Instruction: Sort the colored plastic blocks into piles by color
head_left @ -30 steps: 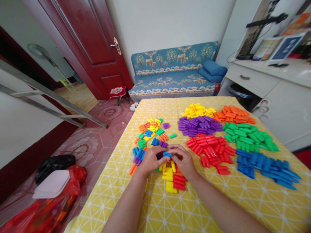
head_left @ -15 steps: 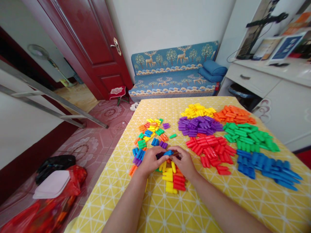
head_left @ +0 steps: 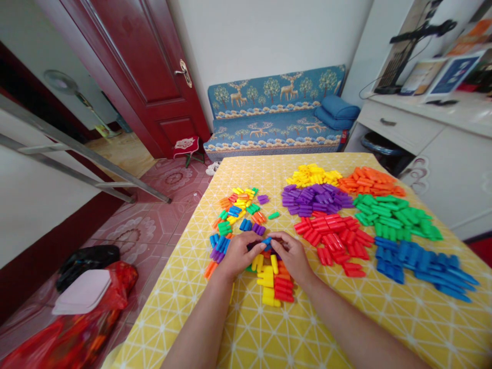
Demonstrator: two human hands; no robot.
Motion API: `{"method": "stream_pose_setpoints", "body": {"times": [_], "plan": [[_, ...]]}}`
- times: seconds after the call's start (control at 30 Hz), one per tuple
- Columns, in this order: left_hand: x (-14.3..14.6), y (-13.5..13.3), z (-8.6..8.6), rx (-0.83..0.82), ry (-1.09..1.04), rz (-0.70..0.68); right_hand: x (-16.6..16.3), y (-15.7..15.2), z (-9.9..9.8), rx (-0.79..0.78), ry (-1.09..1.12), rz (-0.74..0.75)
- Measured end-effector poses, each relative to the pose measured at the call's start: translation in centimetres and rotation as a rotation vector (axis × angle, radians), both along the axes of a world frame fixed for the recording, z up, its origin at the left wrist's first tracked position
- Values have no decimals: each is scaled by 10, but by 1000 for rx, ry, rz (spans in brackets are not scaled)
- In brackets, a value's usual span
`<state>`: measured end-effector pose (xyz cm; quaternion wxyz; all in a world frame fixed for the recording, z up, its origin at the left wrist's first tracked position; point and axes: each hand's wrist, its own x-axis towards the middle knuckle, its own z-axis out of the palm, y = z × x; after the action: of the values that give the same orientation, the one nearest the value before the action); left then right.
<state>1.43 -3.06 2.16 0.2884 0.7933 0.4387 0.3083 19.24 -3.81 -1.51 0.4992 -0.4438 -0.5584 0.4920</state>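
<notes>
My left hand (head_left: 238, 253) and my right hand (head_left: 290, 254) meet over the near middle of the yellow tablecloth (head_left: 292, 333). Together their fingertips pinch a small blue plastic piece (head_left: 266, 241). Under and just before the hands lies a small cluster of yellow and red pieces (head_left: 273, 284). A mixed-colour scatter of pieces (head_left: 238, 210) spreads to the left and behind my left hand.
Sorted heaps lie to the right: yellow (head_left: 312, 175), orange (head_left: 369, 181), purple (head_left: 313, 199), green (head_left: 395, 215), red (head_left: 334, 236), blue (head_left: 418, 261). Off the table's left edge, red bags (head_left: 73, 318) sit on the floor. A blue sofa (head_left: 277, 113) stands behind.
The blue piece between my fingers has tilted and lifted slightly as both hands drew closer together. Nothing else on the table has shifted.
</notes>
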Motion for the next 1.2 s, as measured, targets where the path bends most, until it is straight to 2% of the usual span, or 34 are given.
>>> {"method": "stream_pose_setpoints", "body": {"times": [0.43,0.73,1.1,1.2], "plan": [[2,0,-1,16,7,31,1,0,6,58,-27,28],[2,0,-2,21,6,45,1,0,5,56,-39,55],[1,0,-5,8,1,65,0,1,4,23,-18,22],[1,0,-4,8,-2,58,1,0,3,18,-12,62]]}}
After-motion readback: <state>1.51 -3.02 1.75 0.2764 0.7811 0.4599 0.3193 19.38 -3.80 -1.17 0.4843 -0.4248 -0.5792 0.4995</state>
